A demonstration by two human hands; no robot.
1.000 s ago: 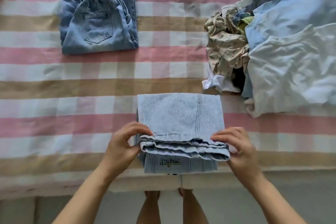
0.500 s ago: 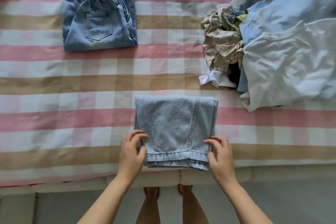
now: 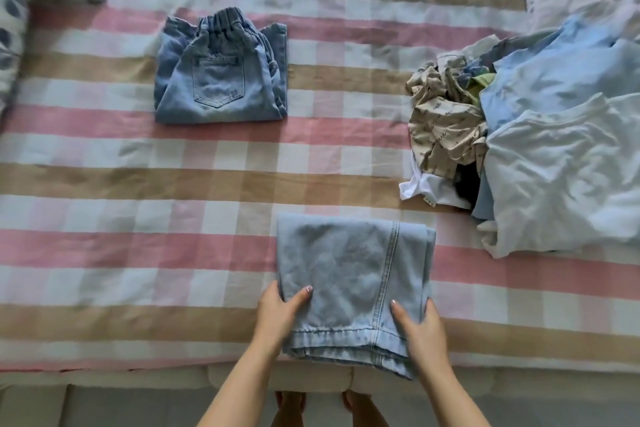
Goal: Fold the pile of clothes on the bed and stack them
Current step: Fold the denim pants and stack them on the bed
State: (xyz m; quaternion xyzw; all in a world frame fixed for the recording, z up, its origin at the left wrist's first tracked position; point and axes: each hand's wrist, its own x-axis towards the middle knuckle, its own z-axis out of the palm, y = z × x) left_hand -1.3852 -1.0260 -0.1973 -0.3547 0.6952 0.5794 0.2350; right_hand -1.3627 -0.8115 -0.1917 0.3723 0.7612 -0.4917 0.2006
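**Folded jeans gripped at both sides**

The light denim jeans (image 3: 349, 274) lie folded at 6 o'clock on the checked bed sheet (image 3: 138, 184). The left hand (image 3: 278, 314) and right hand (image 3: 422, 328) each pinch a side edge, thumb on top, probably so the layers lift as one. Hems face 6, the fold 12. The side seam runs 12-to-6, though the packet is nearly square. At 11 sit darker folded jeans (image 3: 221, 80), at 3 the unfolded pile (image 3: 554, 156).

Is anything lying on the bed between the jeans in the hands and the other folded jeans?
Nothing visible. The left hand and right hand hold the light jeans at the bed's near edge; only bare sheet lies between them and the darker jeans farther back to the left. The unfolded pile sits off to the right.
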